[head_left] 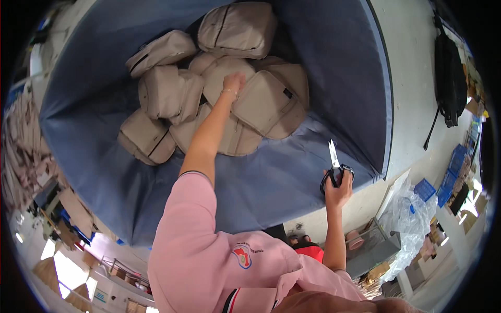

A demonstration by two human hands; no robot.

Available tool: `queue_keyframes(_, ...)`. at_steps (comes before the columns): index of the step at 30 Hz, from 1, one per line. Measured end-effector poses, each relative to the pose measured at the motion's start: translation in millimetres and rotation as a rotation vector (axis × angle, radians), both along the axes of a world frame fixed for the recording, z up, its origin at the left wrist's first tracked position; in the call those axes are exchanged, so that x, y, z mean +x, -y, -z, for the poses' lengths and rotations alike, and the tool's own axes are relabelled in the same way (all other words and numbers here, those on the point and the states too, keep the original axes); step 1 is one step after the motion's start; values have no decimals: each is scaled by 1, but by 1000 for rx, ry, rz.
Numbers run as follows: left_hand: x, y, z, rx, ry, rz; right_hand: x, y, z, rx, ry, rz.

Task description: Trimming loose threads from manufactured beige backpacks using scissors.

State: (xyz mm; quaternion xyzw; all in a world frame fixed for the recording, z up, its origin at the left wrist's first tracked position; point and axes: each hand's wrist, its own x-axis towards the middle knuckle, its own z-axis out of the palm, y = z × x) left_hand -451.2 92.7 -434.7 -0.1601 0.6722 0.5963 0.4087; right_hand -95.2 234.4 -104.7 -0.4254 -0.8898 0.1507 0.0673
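Observation:
Several beige fabric bags (263,101) lie in a loose heap inside a large blue cloth-lined bin. Reaching far over them, my left hand (235,82) has its fingers curled in among the bags, beside the upper left edge of a flat one with a small dark tag. Whatever those fingers grip is hidden. At the near right side of the bin, my right hand (338,192) holds a pair of scissors (334,155) with black handles. Their blades point away from me, nearly together, above the blue cloth and apart from the bags.
The blue bin (172,193) has high sloping walls around the heap. Beyond its right wall, a black bag (450,78) lies on the pale floor. Blue crates (451,172) and clear plastic sheeting (412,221) are at the right. Piled beige fabric (26,133) sits at the far left.

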Motion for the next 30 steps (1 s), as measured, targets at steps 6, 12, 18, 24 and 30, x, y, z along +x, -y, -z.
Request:
queue_keyframes(6,-37,-112,98,21,372,-246,-3,-10,-2,-36,140,111)
queue_keyframes(12,-113,-98,136,-12,191,-247,-12,-9,-3,-69,143,109)
queue_keyframes(18,-105,-23,-14,273,17,-273,-10,-4,-3,-102,129,143)
queue_keyframes(24,19,53,-239,586,-10,-108,26,-4,-4,-58,-122,199)
queue_keyframes(30,139,132,-405,633,-45,61,23,-20,-34,-849,-871,405)
